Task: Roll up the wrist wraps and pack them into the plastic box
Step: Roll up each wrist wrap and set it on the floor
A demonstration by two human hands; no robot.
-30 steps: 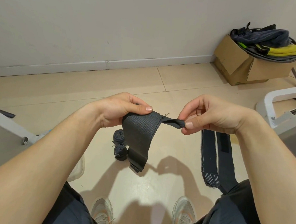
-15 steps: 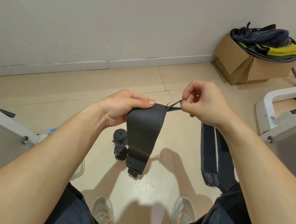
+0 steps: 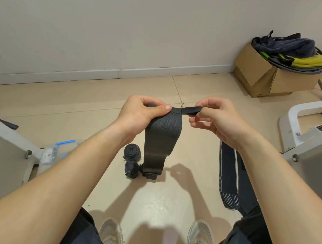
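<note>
Wrist wrap (image 3: 162, 137) between both hands

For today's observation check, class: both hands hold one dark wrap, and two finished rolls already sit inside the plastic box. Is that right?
Not quite: the head view shows the two finished rolls on the floor, outside the plastic box. The left hand and right hand do hold one dark wrap.

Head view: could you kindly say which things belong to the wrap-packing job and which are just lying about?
Job: held wrist wrap, far rolled wrap, near rolled wrap, striped wrap, plastic box.
Lying about: cardboard box, clothes piled in it, white frame.
</note>
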